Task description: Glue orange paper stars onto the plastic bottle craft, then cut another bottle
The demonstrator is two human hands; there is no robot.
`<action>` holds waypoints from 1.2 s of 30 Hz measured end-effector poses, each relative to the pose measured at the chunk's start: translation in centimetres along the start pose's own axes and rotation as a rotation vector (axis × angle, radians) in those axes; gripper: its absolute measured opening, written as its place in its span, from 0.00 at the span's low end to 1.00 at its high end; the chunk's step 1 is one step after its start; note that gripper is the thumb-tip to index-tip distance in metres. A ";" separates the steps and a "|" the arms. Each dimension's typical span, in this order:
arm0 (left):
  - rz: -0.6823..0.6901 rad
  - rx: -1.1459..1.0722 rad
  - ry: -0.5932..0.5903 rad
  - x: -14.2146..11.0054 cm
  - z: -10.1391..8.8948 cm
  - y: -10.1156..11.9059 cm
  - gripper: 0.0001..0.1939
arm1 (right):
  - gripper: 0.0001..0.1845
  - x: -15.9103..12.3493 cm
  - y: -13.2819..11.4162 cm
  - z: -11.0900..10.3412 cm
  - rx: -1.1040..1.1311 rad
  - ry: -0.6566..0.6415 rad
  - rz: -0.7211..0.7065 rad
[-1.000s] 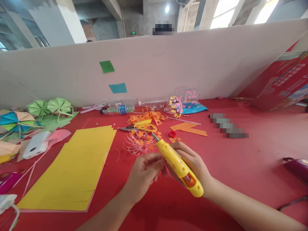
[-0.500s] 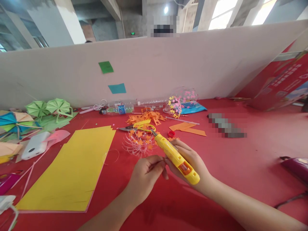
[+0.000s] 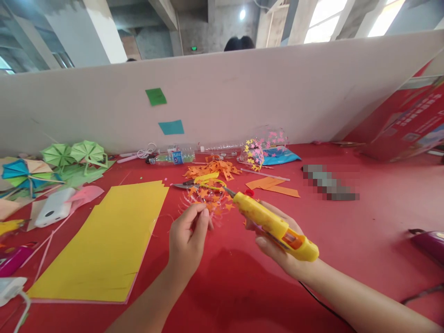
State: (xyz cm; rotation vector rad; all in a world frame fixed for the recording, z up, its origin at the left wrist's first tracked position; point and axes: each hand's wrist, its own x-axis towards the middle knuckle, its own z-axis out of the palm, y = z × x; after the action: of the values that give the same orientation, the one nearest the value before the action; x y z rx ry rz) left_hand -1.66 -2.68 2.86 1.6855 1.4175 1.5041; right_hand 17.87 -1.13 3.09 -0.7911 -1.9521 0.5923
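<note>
My right hand (image 3: 277, 240) is wrapped round a yellow hot glue gun (image 3: 267, 219), its metal nozzle pointing up and left. My left hand (image 3: 189, 236) is pinched, thumb against fingers; what it holds, if anything, is too small to make out. Right behind its fingertips lies a clear plastic bottle piece cut into curled strips (image 3: 218, 217), with orange paper stars (image 3: 211, 196) on it. Just beyond are scissors with yellow handles (image 3: 217, 184) and a yellow utility knife (image 3: 206, 176). Part of a red bottle cap (image 3: 249, 192) shows behind the glue gun.
Yellow paper sheets (image 3: 100, 240) lie on the left, near a white device (image 3: 55, 208) and green folded paper umbrellas (image 3: 86, 152). Orange scraps (image 3: 215, 169), a labelled bottle (image 3: 173, 156) and a star-covered bottle piece (image 3: 255, 155) sit before the white partition (image 3: 222, 97). A purple object (image 3: 430, 245) is at right.
My hands have moved apart: the left has gone left and up towards the bottle piece, the right has shifted right with the glue gun. The gun's cord now shows under my right forearm.
</note>
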 end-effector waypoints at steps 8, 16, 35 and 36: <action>0.022 0.074 -0.007 0.2 0.1 -0.5 0.12 | 0.13 0.3 -0.2 0.4 -0.128 -0.102 -0.196; 0.056 0.098 -0.006 0.2 0.1 -0.8 0.12 | 0.16 0.1 0.1 0.6 -0.194 -0.139 -0.151; 0.103 0.174 -0.023 0.3 0.0 -0.6 0.13 | 0.16 0.1 0.1 0.6 -0.153 -0.185 -0.029; 0.104 0.174 -0.025 0.3 0.0 -0.6 0.13 | 0.16 0.1 0.1 0.6 -0.152 -0.183 -0.033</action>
State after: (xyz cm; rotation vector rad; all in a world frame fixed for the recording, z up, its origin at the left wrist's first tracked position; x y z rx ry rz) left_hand -1.95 -2.20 2.51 1.9018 1.5065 1.4442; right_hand 17.34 -0.99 2.79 -0.8209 -2.1947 0.5162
